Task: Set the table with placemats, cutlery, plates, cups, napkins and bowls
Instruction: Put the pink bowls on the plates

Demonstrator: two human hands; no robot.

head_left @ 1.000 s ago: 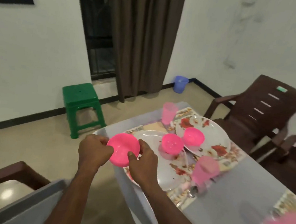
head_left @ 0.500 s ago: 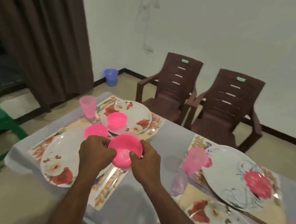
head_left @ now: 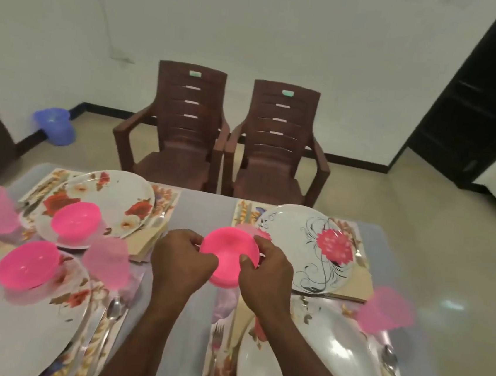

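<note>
Both hands hold a pink bowl (head_left: 227, 254) above the middle of the grey table (head_left: 204, 211). My left hand (head_left: 182, 262) grips its left rim and my right hand (head_left: 265, 274) grips its right rim. Just behind it lies the far right plate (head_left: 310, 249) with a pink flower, bare of any bowl. A near right plate (head_left: 314, 360) is also bare. Two other pink bowls sit on the left plates: one on the far plate (head_left: 75, 223), one on the near plate (head_left: 27, 264). Pink cups (head_left: 107, 262) stand beside the settings.
Floral placemats, a fork (head_left: 215, 346) and spoons (head_left: 111, 314) lie by the plates. Two brown plastic chairs (head_left: 178, 137) stand behind the table's far edge. A blue bin (head_left: 54, 126) sits on the floor at the left wall. A dark doorway is at the right.
My view has swung right from the table's left end to its middle. Both hands carried the pink bowl along, and it is now beside the far right plate.
</note>
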